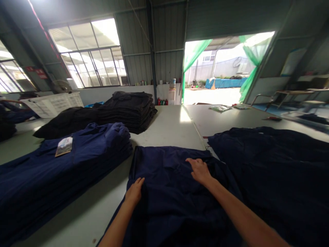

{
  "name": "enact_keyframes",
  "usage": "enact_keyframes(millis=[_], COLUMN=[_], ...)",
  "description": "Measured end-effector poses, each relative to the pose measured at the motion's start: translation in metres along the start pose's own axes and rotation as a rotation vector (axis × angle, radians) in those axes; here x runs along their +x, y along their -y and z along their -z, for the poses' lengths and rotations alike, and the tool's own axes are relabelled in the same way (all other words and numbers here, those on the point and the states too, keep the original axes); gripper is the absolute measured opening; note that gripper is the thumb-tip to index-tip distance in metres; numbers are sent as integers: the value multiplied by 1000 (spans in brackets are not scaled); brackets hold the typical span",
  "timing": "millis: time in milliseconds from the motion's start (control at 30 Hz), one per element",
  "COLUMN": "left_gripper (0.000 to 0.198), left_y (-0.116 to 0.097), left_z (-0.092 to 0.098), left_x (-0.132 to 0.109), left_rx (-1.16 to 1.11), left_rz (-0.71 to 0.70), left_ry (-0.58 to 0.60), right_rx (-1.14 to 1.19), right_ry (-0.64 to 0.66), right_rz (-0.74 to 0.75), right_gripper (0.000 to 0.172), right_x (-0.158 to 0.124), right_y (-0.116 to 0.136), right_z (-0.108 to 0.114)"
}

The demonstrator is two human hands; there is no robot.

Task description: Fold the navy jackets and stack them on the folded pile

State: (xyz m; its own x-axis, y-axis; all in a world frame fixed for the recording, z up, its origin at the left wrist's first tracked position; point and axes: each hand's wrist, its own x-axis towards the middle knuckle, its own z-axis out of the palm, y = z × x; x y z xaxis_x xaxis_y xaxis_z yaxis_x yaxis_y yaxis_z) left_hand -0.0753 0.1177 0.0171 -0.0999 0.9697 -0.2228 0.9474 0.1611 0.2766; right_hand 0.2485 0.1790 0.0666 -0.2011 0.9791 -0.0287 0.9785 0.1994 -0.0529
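A dark navy garment lies spread on the table in front of me, its far edge fairly straight. At its left edge rests my left hand, fingers stretched forward on the cloth, with no visible grip. My right hand is on the upper right part of the same garment, thumb out to the left and the other fingers slightly bent, touching the fabric. The undersides of both hands are hidden.
To the left is a stack of folded blue garments with a tag on top. Behind it is a black garment pile. More navy garments lie on the right. A white crate and plastic packets are farther back.
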Motion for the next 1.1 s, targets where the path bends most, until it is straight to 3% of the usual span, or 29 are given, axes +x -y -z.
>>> enact_keyframes(millis=[100, 267, 367, 467, 567, 633, 700, 833, 933, 1000, 1100], left_gripper=[53, 32, 26, 26, 30, 30, 32, 44, 44, 47, 52], left_y=[0, 3, 5, 4, 2, 1, 0, 4, 7, 7, -1], left_z=[1, -1, 1, 5, 9, 9, 6, -9, -19, -24, -28], left_x=[5, 11, 15, 16, 15, 12, 8, -5, -15, -21, -30], left_rx=[40, 91, 98, 95, 87, 82, 87, 175, 210, 192, 221], left_rz=[11, 33, 55, 92, 157, 207, 224, 123, 77, 155, 269], left_ry=[13, 13, -22, -107, -198, -237, -281, -306, -164, -85, -61], right_rx=[-70, -46, -19, 1, 35, 65, 77, 83, 106, 75, 41], right_ry=[109, 198, 159, 7, -88, 46, 225, 294, 254, 126, -20], right_rz=[95, 7, -105, -188, -119, -8, 45, 24, 9, -55, -92], right_gripper=[44, 27, 31, 51, 73, 70, 52, 31, 34, 44, 56], right_x=[-9, -13, 7, 24, 19, 1, -21, -52, -53, -50, -51], right_y=[4, 12, 9, 8, 18, 29, 40, 42, 31, 25, 26], right_z=[-15, -44, -31, -5, 8, 0, -17, -44, -38, -28, -23])
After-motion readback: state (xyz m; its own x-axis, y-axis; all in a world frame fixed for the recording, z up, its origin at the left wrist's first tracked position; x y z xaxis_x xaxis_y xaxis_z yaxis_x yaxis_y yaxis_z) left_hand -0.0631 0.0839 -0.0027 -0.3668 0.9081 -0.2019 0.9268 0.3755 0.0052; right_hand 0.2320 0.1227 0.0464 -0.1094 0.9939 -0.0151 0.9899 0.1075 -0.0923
